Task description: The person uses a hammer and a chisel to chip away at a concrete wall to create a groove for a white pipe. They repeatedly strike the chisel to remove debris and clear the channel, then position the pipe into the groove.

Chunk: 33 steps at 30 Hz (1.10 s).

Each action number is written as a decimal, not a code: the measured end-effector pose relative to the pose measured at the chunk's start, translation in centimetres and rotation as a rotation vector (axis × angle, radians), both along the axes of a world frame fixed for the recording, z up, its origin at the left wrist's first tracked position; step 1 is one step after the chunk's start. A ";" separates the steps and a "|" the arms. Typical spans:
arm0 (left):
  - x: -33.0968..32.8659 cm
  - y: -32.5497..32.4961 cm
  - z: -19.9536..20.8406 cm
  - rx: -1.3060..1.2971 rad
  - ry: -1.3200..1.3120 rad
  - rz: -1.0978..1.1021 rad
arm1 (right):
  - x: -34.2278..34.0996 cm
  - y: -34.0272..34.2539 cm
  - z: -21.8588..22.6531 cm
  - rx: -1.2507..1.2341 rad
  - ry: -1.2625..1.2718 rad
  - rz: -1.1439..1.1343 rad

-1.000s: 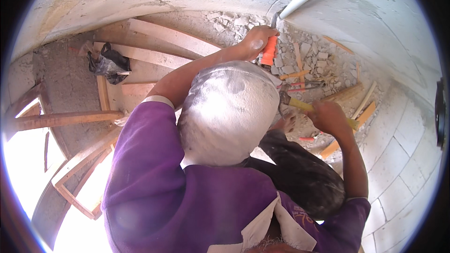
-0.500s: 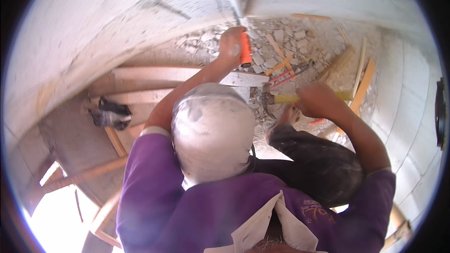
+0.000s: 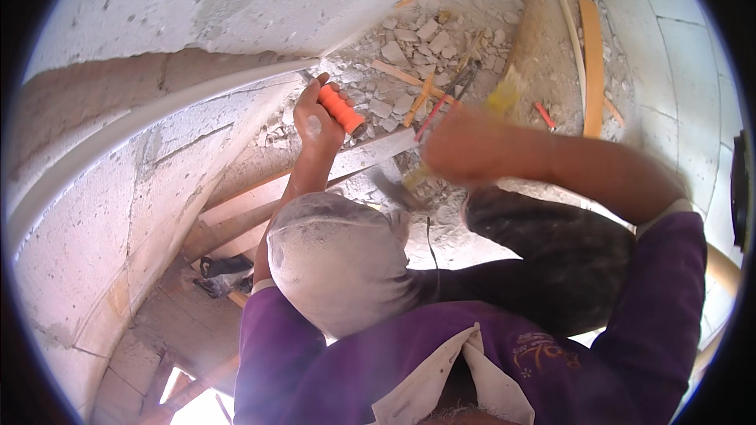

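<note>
My left hand (image 3: 313, 124) is closed around the orange handle of a chisel (image 3: 342, 109). The chisel's short metal blade points up and left, close to the end of a pale curved edge (image 3: 157, 102) along the pitted wall (image 3: 189, 24). My right hand (image 3: 458, 144), smeared by motion, grips the yellow handle of a hammer (image 3: 502, 97). The blurred hammer head (image 3: 392, 189) hangs below and left of that hand, apart from the chisel. My raised knee (image 3: 335, 260), in dusty pale cloth, fills the space below the left forearm.
Broken rubble (image 3: 425, 43) covers the floor ahead, with thin wood strips (image 3: 424, 98) on it. An orange-brown slat (image 3: 591, 71) lies at the right, before a block wall (image 3: 693, 71). Timber boards (image 3: 362, 156) run under my left arm; a dark bundle (image 3: 224, 274) lies lower left.
The view has shifted. My left hand still holds the chisel, now tilted up and left rather than upright. My right hand has swung the hammer leftward, closer to the left hand.
</note>
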State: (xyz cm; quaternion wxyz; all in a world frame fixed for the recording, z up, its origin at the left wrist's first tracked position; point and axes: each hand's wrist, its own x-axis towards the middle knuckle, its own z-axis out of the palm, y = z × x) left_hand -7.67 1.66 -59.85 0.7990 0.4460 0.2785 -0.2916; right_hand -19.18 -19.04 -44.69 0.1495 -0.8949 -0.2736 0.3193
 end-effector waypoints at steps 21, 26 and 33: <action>0.8 1.6 -1.6 -0.045 -0.009 -0.048 | 3.2 -1.1 -0.6 0.053 -0.190 -0.220; 1.2 2.2 -1.4 -0.056 -0.032 -0.130 | -1.3 0.0 -0.4 0.080 0.084 0.015; 1.1 2.0 -1.4 -0.052 -0.006 -0.104 | -1.3 1.2 -3.3 0.078 0.121 0.081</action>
